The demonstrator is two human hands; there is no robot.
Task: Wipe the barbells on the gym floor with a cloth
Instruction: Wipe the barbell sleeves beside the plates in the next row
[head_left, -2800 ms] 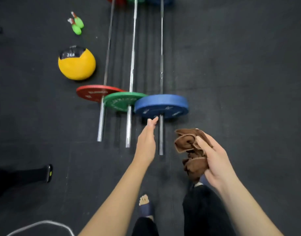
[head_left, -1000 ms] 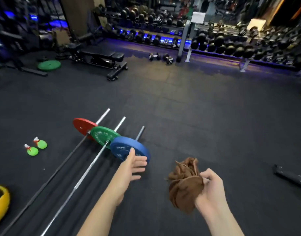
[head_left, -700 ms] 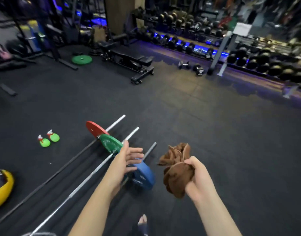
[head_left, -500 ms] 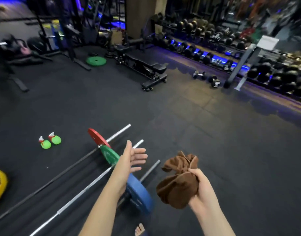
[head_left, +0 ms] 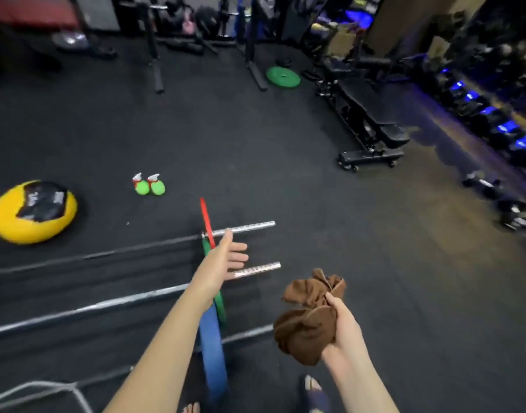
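Brown cloth (head_left: 309, 320) sits bunched in the right hand (head_left: 345, 332), whose fingers curl round its middle and leave loose corners poking out on top. I judge this grip keeps a thick wad ready to press on metal. This hand hovers just right of the blue plate (head_left: 214, 359), forearm rising from below, touching no bar. The left hand (head_left: 226, 260) reaches out beyond the blue plate, palm turned inward, fingers straight and slightly spread, holding nothing, probably to steady a sleeve. 3 barbells (head_left: 106, 305) lie side by side on the gym floor (head_left: 374, 263), shafts running left of the blue plate. The green plate (head_left: 220, 305) and red plate (head_left: 206, 219) stand behind it. A yellow ball (head_left: 32, 213) rests far left of it.
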